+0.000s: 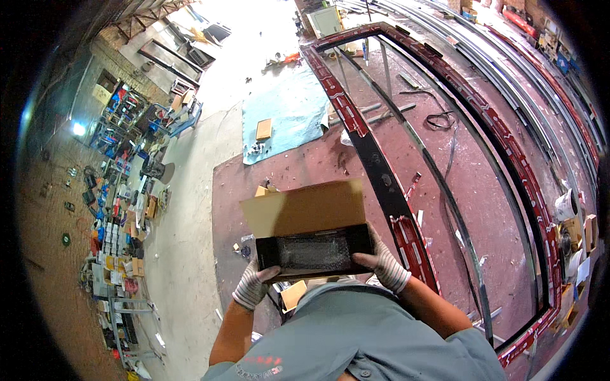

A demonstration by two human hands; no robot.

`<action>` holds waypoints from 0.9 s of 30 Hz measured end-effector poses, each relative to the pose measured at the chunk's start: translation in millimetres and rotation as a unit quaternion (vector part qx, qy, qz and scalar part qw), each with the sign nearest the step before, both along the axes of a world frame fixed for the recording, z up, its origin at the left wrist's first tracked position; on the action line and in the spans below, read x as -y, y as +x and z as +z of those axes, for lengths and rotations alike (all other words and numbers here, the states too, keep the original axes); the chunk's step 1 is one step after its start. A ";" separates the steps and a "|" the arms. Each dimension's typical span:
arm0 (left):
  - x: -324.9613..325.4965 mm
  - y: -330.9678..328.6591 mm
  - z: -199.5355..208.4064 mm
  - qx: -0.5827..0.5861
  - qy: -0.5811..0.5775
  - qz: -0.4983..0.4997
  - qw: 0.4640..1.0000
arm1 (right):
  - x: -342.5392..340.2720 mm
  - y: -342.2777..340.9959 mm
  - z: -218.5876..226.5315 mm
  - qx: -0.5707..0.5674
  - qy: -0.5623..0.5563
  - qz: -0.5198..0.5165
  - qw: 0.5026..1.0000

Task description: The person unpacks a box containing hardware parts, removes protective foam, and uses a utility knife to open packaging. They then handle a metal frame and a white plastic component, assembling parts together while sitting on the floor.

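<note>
A cardboard box (298,206) with its lid flap raised is held before my body, gripped at both ends. Inside it, a dark interior shows something wrapped in clear bubble wrap (311,252); what the wrap covers I cannot make out. My left hand (254,282), in a striped white work glove, is closed on the box's left end, thumb over the near edge. Gloved the same way, my right hand (386,263) is closed on the right end, its thumb on the near right corner. The fingers of both hands are partly hidden by the box.
To the right stands a large frame (381,171) with red-and-white protective film. A light-blue sheet (286,108) on the floor carries a flat cardboard piece (264,129). Long metal profiles (502,82) lie at far right. Cluttered shelves (121,209) line the left wall.
</note>
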State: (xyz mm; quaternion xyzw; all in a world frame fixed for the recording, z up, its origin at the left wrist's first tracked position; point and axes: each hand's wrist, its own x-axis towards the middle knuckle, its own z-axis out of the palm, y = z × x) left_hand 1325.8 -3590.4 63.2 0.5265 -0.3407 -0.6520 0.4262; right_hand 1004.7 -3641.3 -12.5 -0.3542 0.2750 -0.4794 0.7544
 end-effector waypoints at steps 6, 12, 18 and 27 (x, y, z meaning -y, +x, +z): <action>90.7 -13.4 4.9 0.077 0.083 -0.031 0.993 | 60.1 5.2 -46.2 -0.251 -0.105 -0.044 0.961; 214.9 12.0 -40.1 0.047 0.081 -0.094 0.991 | 154.4 6.2 -35.1 -0.252 -0.139 -0.097 0.953; 415.0 23.5 -61.2 0.052 0.031 -0.190 0.980 | 285.8 38.0 -3.9 -0.349 -0.078 -0.161 0.920; 639.7 116.2 -94.0 0.042 0.091 -0.220 0.970 | 454.0 153.0 -50.1 -0.310 -0.042 -0.213 0.926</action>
